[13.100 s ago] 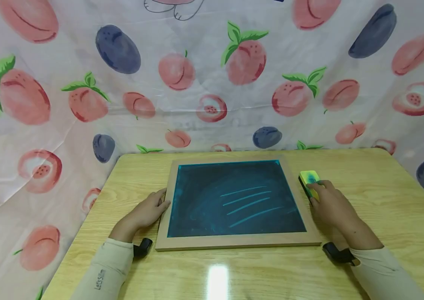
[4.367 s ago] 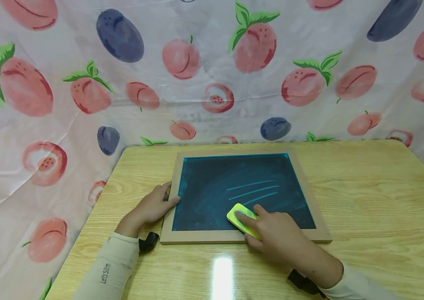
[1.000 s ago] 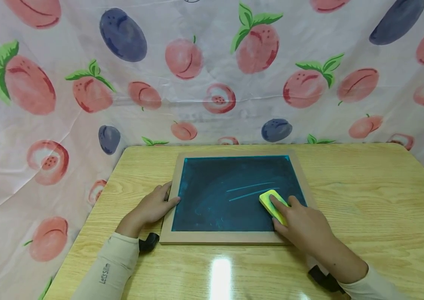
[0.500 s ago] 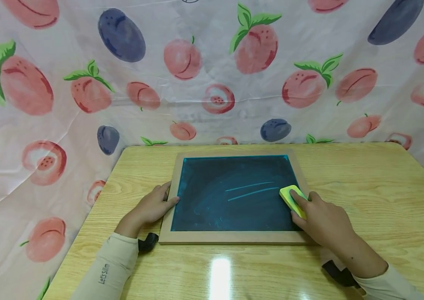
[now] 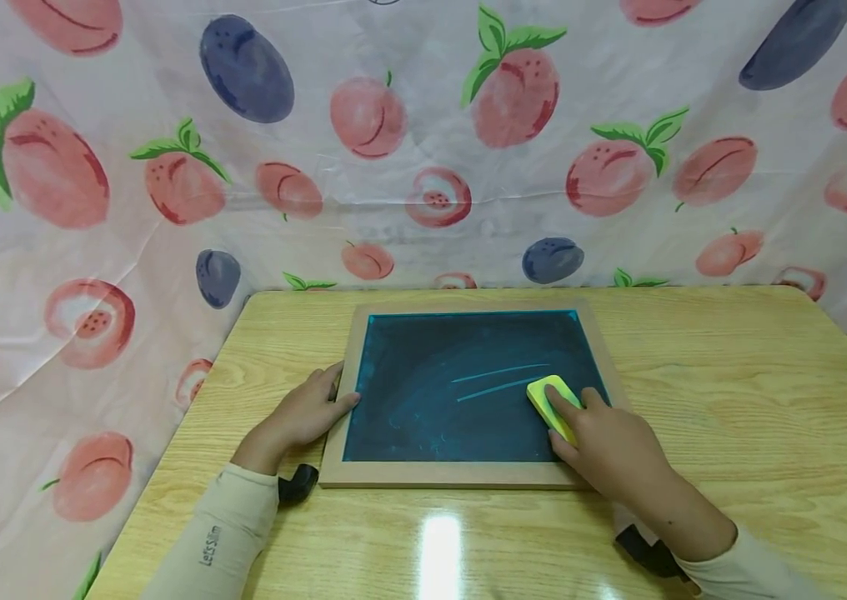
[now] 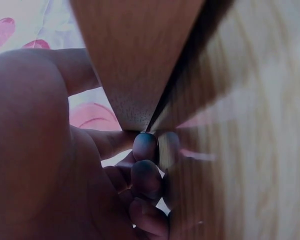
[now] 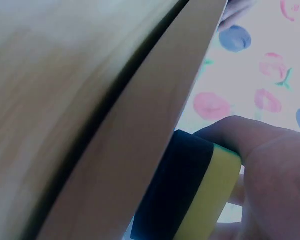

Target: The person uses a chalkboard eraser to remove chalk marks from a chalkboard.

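A small chalkboard [image 5: 408, 429] in a wooden frame lies flat on the table. Two light-blue chalk lines [image 5: 501, 372] slant across its middle, with faint smudges around them. My left hand [image 5: 307, 414] holds the frame's left edge, thumb over the top; in the left wrist view its fingertips [image 6: 146, 146] meet the frame's lower edge. My right hand [image 5: 614, 446] grips a yellow chalkboard eraser [image 5: 543, 400] on the right part of the board, close to the lower line's right end. In the right wrist view the eraser's black felt layer [image 7: 172, 180] faces the board.
The board stands on a light wooden table [image 5: 731, 375], which extends to its right and in front. Behind and to the left hangs a fruit-printed cloth [image 5: 423, 100]. Black wrist cameras [image 5: 649, 552] sit beneath both wrists.
My right hand picked the eraser up from the table beside the board; several chalk lines became two. Over the last half second the eraser slid left from the right frame. My left hand stays put.
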